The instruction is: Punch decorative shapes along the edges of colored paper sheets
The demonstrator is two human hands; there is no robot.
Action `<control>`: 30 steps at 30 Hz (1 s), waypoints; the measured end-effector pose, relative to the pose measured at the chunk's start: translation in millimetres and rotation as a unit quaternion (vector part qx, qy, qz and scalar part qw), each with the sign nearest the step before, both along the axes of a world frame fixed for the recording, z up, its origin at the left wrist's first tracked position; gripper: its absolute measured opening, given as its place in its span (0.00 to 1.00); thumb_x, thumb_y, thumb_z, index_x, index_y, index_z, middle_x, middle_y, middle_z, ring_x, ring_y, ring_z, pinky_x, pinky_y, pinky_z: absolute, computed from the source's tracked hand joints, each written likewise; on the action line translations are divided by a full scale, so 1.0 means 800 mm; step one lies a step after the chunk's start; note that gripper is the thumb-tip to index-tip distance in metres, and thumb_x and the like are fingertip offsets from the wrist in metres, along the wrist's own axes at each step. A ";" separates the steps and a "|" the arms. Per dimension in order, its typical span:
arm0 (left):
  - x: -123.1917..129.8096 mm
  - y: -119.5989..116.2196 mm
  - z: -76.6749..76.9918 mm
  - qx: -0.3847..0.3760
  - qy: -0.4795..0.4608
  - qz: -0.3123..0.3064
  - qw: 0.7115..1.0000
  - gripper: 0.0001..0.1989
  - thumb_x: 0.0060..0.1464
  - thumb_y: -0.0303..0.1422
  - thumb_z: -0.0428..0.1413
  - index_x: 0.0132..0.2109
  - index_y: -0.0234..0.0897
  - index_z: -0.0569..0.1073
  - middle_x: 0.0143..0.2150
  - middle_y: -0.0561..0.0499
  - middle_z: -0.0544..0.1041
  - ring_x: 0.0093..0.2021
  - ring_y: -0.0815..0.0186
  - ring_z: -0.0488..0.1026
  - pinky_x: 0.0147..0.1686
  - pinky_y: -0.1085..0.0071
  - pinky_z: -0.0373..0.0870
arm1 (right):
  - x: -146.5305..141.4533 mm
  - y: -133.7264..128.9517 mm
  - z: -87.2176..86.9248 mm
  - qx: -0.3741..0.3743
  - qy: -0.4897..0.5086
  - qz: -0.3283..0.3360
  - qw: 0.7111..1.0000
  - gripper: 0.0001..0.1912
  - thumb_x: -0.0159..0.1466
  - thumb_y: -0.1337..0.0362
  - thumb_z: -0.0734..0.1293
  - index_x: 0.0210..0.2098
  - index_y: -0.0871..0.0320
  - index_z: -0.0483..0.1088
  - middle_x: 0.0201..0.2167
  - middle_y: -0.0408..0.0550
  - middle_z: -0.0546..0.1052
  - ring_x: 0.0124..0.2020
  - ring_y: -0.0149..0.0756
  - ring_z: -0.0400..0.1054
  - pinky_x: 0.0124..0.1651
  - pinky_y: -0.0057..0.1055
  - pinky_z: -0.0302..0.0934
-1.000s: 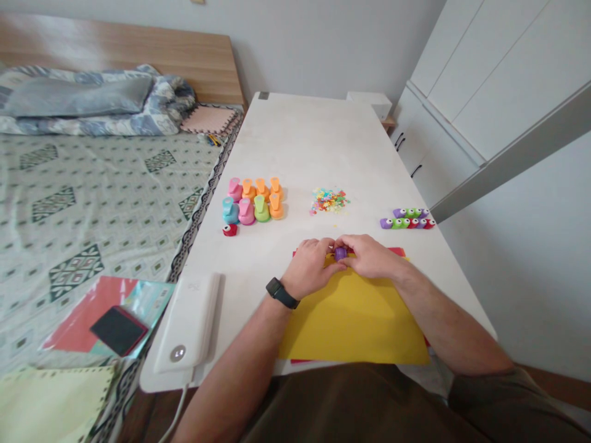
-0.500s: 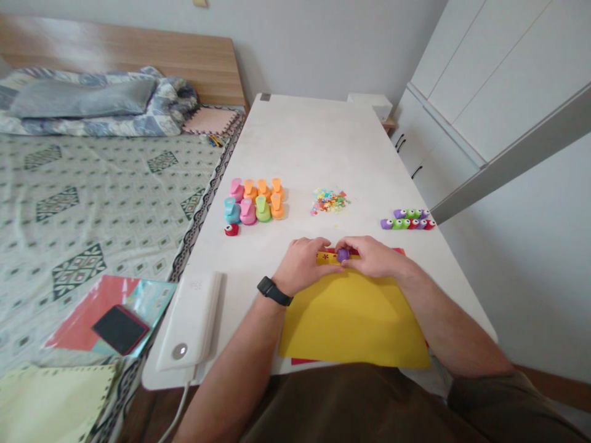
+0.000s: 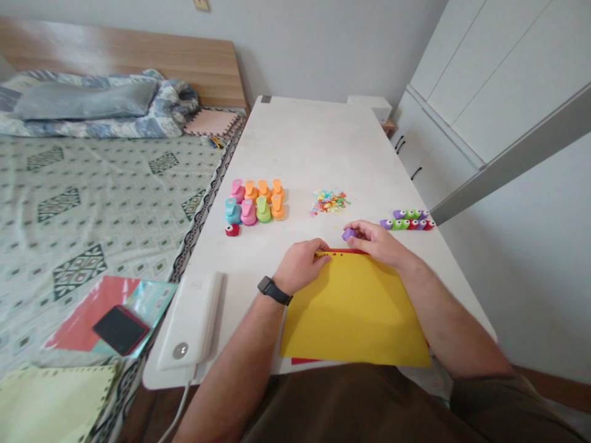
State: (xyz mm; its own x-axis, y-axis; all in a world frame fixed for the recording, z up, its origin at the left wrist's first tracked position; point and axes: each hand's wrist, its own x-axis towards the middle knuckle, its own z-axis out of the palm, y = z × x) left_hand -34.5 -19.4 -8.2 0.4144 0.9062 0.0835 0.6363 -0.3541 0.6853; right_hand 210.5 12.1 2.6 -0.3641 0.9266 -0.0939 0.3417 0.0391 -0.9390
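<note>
A sheet of yellow paper [image 3: 355, 307] lies in front of me, with small punched holes along its far edge. Red paper [image 3: 305, 361] shows beneath it. My left hand [image 3: 303, 263] pinches the far left corner of the yellow sheet. Just beyond the far edge, my right hand [image 3: 376, 243] grips a small purple craft punch [image 3: 349, 234] between thumb and fingers, apart from the sheet. Past it lies a pile of colourful paper cutouts [image 3: 330, 201].
Larger craft punches [image 3: 255, 202] stand in two rows on the left, with a red punch [image 3: 232, 230] nearby. Small punches [image 3: 409, 220] line up at right. A white corded device [image 3: 191, 320] sits at the table's left edge. A phone [image 3: 120, 330] lies on the bed.
The purple punch has come off the paper's far edge and moved away from me with my right hand. My left fingers have closed on the corner, and the punched holes now show.
</note>
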 end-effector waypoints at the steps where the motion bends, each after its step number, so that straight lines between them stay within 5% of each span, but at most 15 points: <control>1: 0.000 0.000 0.000 -0.001 -0.003 0.001 1.000 0.08 0.61 0.34 0.57 0.45 0.40 0.77 0.43 0.51 0.83 0.42 0.62 0.79 0.43 0.68 0.71 | 0.000 0.001 -0.001 -0.014 0.026 -0.007 1.000 0.19 0.64 0.55 0.71 0.52 0.55 0.72 0.45 0.49 0.79 0.42 0.37 0.72 0.47 0.35 0.65; 16: 0.002 -0.002 0.000 0.004 -0.010 0.003 1.000 0.09 0.61 0.34 0.57 0.47 0.40 0.77 0.44 0.50 0.83 0.43 0.61 0.79 0.44 0.68 0.72 | -0.020 0.025 -0.002 -0.142 0.159 -0.048 0.976 0.19 0.66 0.48 0.68 0.42 0.59 0.76 0.39 0.54 0.82 0.33 0.34 0.73 0.32 0.29 0.62; 30: 0.004 -0.003 -0.003 0.017 0.003 0.000 1.000 0.08 0.61 0.34 0.57 0.47 0.40 0.76 0.44 0.49 0.83 0.44 0.61 0.79 0.44 0.68 0.72 | -0.038 0.083 0.005 -0.005 -0.040 -0.076 0.996 0.18 0.66 0.50 0.67 0.38 0.59 0.79 0.41 0.52 0.82 0.38 0.36 0.71 0.34 0.29 0.59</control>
